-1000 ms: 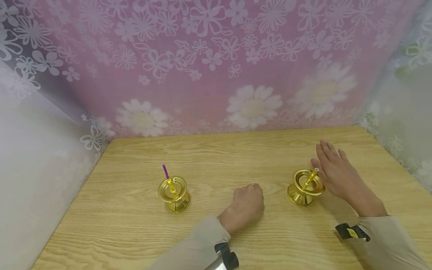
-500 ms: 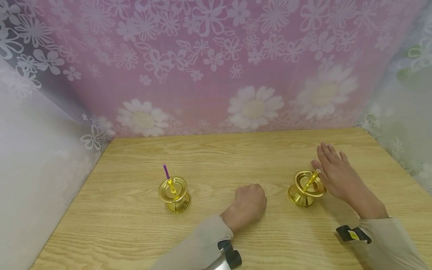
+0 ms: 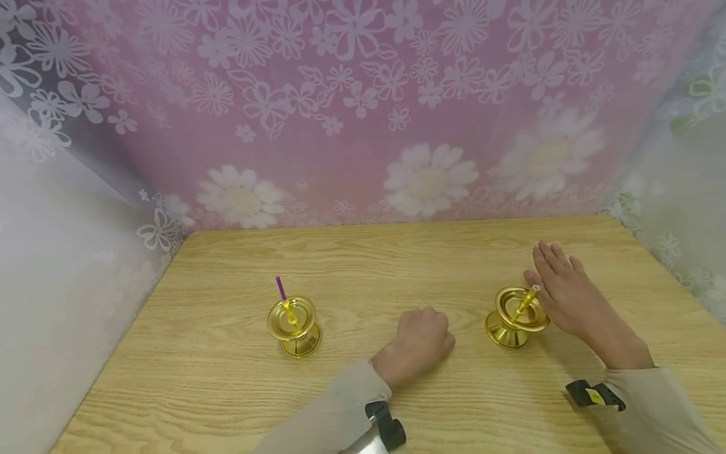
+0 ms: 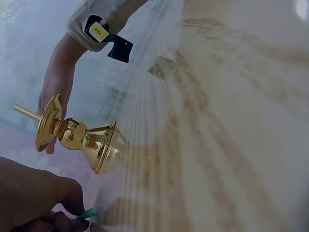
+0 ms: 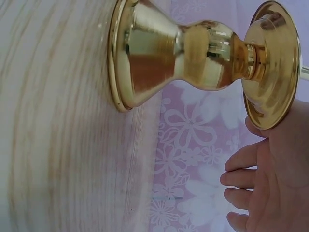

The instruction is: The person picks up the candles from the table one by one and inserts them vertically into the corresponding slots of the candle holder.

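Observation:
My left hand [image 3: 422, 343] is low over the table, fingers curled in. In the left wrist view it pinches a small green stick-like thing [image 4: 88, 213] between thumb and fingers, mostly hidden by them. My right hand [image 3: 567, 296] is stretched out flat, fingers together, just right of a gold candle holder [image 3: 508, 328]; its thumb side lies right at the dish rim. That holder stands upright on a flared base, with a gold stem [image 3: 526, 304] rising tilted from its dish. Further left stands a matching gold candle holder [image 3: 300, 340], a thin purple candle [image 3: 280, 287] in its stem.
The wooden table [image 3: 215, 391] reaches back to a pink flowered backdrop [image 3: 340, 157]. Pale flowered cloth hangs at the left [image 3: 68, 265] and right [image 3: 675, 189] sides. Both wrists carry dark straps, one on the left sleeve [image 3: 323, 410].
My left hand has shifted slightly right and turned a little at the wrist. The right hand stays beside the right candle holder, and both holders keep their places.

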